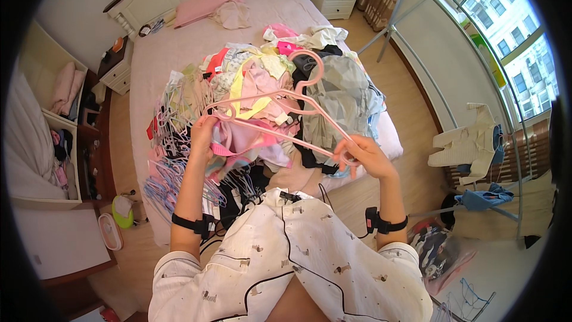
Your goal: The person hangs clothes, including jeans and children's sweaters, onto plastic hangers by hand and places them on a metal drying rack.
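Note:
A pink clothes hanger (292, 140) is held up in front of me, its hook pointing away to the far side. My left hand (203, 135) is closed on the hanger's left end, beside a pink garment (241, 137) that hangs or lies just under it. Whether that hand also grips the garment, I cannot tell. At the opposite end, my right hand (366, 154) pinches the hanger's right corner with bent fingers. Below both hands spreads a heap of mixed clothes, with a grey patterned garment (339, 92) on its right side.
Many hangers (173, 182) lie bunched along the bed's left edge. A pink pillow (208, 5) rests near the headboard. On the right stands a metal drying rack (438, 98) with a cream garment (468, 143) on it. An open wardrobe (44, 125) is at left.

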`<action>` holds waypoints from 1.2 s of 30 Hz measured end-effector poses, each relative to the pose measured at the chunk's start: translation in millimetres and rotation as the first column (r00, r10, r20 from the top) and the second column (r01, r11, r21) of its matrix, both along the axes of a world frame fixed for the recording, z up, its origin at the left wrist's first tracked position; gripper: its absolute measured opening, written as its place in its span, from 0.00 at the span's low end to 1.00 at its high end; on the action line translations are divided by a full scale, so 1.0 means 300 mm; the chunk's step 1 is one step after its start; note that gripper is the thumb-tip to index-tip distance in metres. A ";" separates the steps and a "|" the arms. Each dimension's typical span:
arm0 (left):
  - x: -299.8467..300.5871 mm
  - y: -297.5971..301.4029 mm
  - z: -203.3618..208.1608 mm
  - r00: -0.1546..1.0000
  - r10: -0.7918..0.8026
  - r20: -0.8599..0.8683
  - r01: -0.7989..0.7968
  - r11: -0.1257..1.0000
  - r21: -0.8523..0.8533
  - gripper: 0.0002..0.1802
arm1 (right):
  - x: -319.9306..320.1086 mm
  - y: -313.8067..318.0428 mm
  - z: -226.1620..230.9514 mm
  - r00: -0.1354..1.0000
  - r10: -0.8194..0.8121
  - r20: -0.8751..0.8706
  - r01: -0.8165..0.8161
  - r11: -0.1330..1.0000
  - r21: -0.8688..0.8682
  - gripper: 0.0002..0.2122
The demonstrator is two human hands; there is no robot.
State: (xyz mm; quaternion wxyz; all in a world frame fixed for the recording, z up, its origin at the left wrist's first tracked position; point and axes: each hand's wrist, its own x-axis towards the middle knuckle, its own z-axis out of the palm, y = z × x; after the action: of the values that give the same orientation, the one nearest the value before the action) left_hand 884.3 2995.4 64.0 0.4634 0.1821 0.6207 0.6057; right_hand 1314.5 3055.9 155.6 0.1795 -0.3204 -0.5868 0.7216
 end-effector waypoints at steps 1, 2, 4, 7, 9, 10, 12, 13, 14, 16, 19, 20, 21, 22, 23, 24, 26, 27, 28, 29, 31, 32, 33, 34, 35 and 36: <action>0.011 0.002 0.008 0.998 0.058 -0.024 -0.058 0.998 0.011 0.06 | 0.033 -0.013 -0.001 1.000 0.012 -0.020 -0.012 1.000 -0.018 0.17; 0.020 0.006 0.025 0.996 0.087 -0.028 -0.086 0.996 0.015 0.05 | 0.063 -0.027 -0.009 1.000 0.008 -0.020 -0.008 1.000 -0.017 0.17; 0.032 0.016 0.045 0.988 0.147 -0.037 -0.146 0.989 0.023 0.04 | 0.105 -0.048 -0.026 1.000 0.002 -0.022 -0.003 1.000 -0.016 0.17; 0.040 0.030 0.049 0.978 0.130 -0.166 -0.117 0.989 0.086 0.03 | 0.109 -0.051 -0.038 1.000 0.017 0.003 -0.017 1.000 0.000 0.17; 0.059 0.037 0.068 0.941 0.124 -0.316 -0.077 0.985 0.157 0.03 | 0.087 -0.046 -0.045 1.000 0.022 0.020 -0.022 1.000 0.003 0.17; 0.077 0.040 0.075 0.905 0.128 -0.406 -0.047 0.978 0.205 0.03 | 0.072 -0.045 -0.049 0.999 0.025 0.028 -0.026 1.000 0.005 0.17; 0.122 0.035 0.120 0.805 0.127 -0.579 0.016 0.972 0.236 0.02 | 0.045 -0.050 -0.049 0.999 0.021 0.024 -0.021 1.000 0.014 0.17; 0.146 0.027 0.151 0.740 0.116 -0.663 0.043 0.975 0.219 0.02 | 0.030 -0.055 -0.047 1.000 0.018 0.021 -0.018 1.000 0.018 0.18; 0.172 0.022 0.181 0.667 0.104 -0.738 0.069 0.977 0.200 0.02 | 0.010 -0.066 -0.041 1.000 0.012 0.012 -0.012 1.000 0.010 0.18; 0.228 0.012 0.232 0.569 0.164 -0.806 0.082 0.964 0.254 0.03 | -0.031 -0.086 -0.029 1.000 0.014 -0.010 -0.014 1.000 -0.005 0.18; 0.323 0.016 0.316 0.556 0.183 -0.811 0.170 0.930 0.326 0.06 | -0.070 -0.090 -0.050 0.999 0.036 -0.039 -0.036 0.999 0.019 0.18; 0.354 0.012 0.346 0.520 0.217 -0.826 0.179 0.918 0.354 0.06 | -0.092 -0.097 -0.057 0.998 0.034 -0.047 -0.032 0.999 0.036 0.17; 0.383 0.005 0.376 0.481 0.252 -0.840 0.188 0.906 0.379 0.07 | -0.108 -0.104 -0.067 0.999 0.036 -0.038 -0.034 0.998 0.044 0.18; 0.405 0.001 0.403 0.441 0.287 -0.850 0.198 0.893 0.404 0.07 | -0.125 -0.112 -0.077 0.998 0.023 -0.057 -0.021 0.999 0.048 0.18; 0.414 -0.003 0.425 0.372 0.343 -0.863 0.220 0.870 0.441 0.09 | -0.145 -0.122 -0.090 0.997 0.011 -0.078 -0.007 0.999 0.050 0.18; 0.426 -0.011 0.454 0.355 0.340 -0.871 0.264 0.857 0.443 0.09 | -0.162 -0.129 -0.103 0.995 -0.002 -0.100 0.007 0.999 0.051 0.18; 0.449 -0.031 0.508 0.321 0.338 -0.885 0.351 0.825 0.442 0.09 | -0.180 -0.130 -0.123 0.987 0.027 -0.155 -0.015 0.996 0.083 0.19; 0.458 -0.038 0.523 0.368 0.273 -0.889 0.383 0.826 0.413 0.10 | -0.182 -0.129 -0.126 0.979 0.032 -0.199 -0.016 0.996 0.084 0.19; 0.455 -0.045 0.564 0.286 0.295 -0.912 0.466 0.789 0.401 0.11 | -0.182 -0.127 -0.126 0.969 0.037 -0.243 -0.016 0.996 0.086 0.19; 0.445 -0.051 0.631 0.204 0.313 -0.927 0.554 0.744 0.373 0.12 | -0.174 -0.128 -0.126 0.966 0.032 -0.258 -0.005 0.994 0.106 0.19; 0.411 -0.062 0.704 -0.007 0.373 -0.928 0.617 0.732 0.289 0.16 | -0.145 -0.116 -0.114 0.957 0.026 -0.288 0.017 0.989 0.148 0.19; 0.405 -0.063 0.738 -0.083 0.356 -0.931 0.607 0.759 0.237 0.16 | -0.133 -0.108 -0.100 0.962 0.060 -0.265 -0.011 0.983 0.181 0.19; 0.406 -0.057 0.771 -0.156 0.339 -0.928 0.596 0.782 0.185 0.16 | -0.116 -0.097 -0.083 0.967 0.088 -0.240 -0.036 0.977 0.212 0.19; 0.403 -0.048 0.786 -0.227 0.320 -0.920 0.581 0.802 0.135 0.16 | -0.097 -0.083 -0.073 0.970 0.114 -0.213 -0.061 0.968 0.242 0.19; 0.376 -0.048 0.773 -0.101 0.184 -0.978 0.611 0.787 0.085 0.14 | -0.085 -0.072 -0.067 0.974 0.148 -0.174 -0.102 0.963 0.248 0.20; 0.347 -0.052 0.757 -0.064 0.078 -0.995 0.645 0.764 0.019 0.13 | -0.074 -0.065 -0.060 0.966 0.127 -0.225 -0.084 0.978 0.192 0.22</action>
State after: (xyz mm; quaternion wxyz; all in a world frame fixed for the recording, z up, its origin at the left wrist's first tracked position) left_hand 988.4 2979.8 291.1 -0.0495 0.7952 0.5160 0.3147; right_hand 1292.2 3036.2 137.7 0.2375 -0.1827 -0.6407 0.7069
